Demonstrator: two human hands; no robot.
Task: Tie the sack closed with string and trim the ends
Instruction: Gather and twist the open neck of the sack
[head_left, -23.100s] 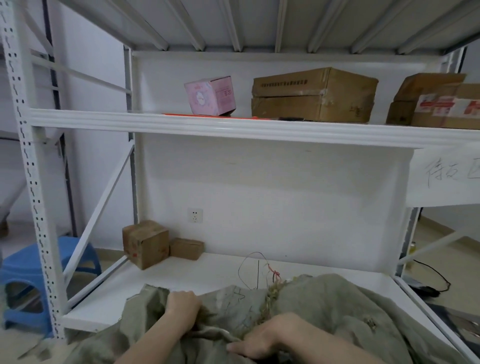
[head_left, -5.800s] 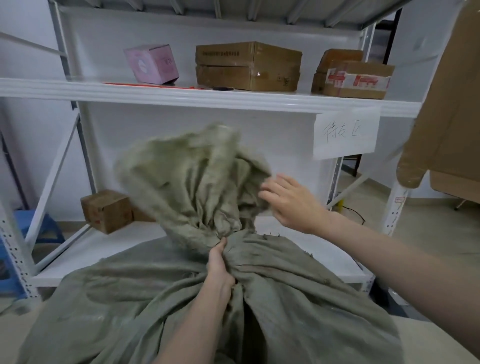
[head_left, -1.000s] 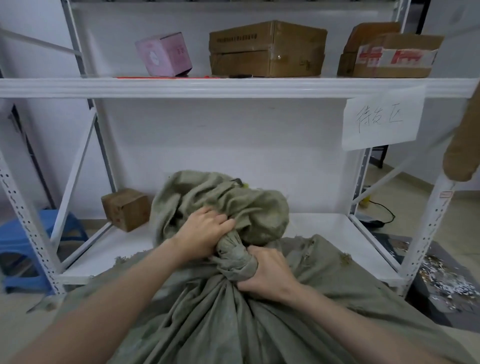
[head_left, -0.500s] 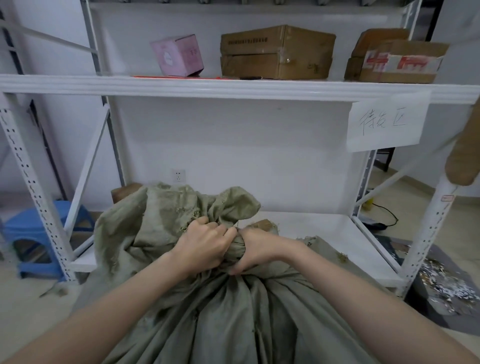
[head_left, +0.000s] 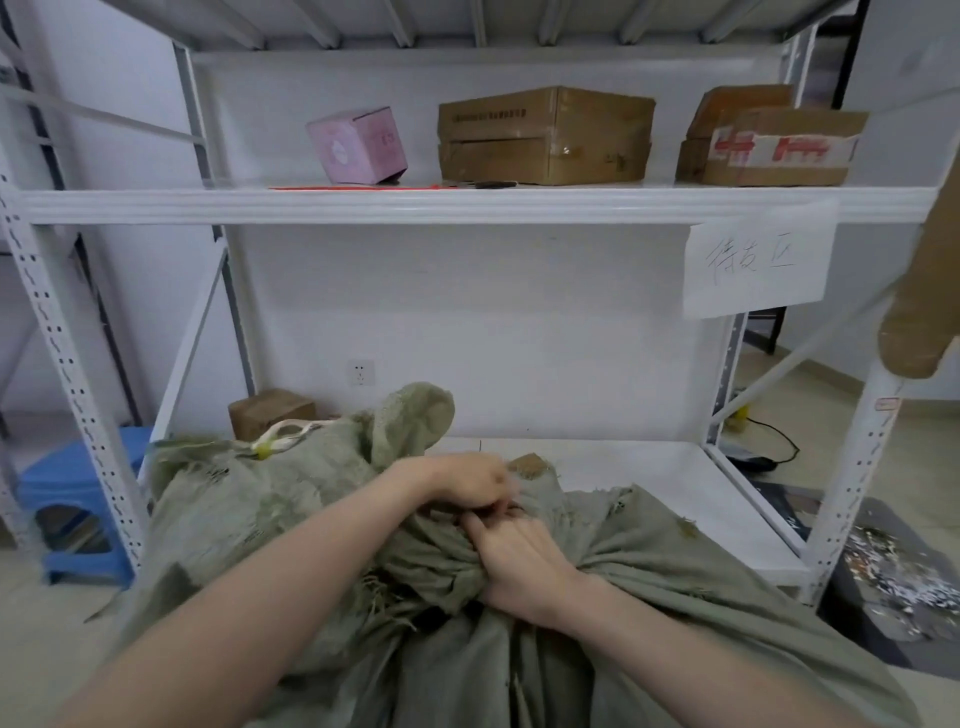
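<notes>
Olive burlap sack (head_left: 675, 597) gathered at the neck, not yet tied.
Slumps against the front of the lower shelf (head_left: 623, 467), long axis running from the viewer toward that shelf, neck pointing at it, loose mouth flopped left. Gripped round the bunched neck by right hand (head_left: 519, 564), pinched just nearer the shelf by curled left hand (head_left: 467, 483). Gathering step, seemingly; calls next for one hand clamping while the other brings string, none visible round the neck.
</notes>
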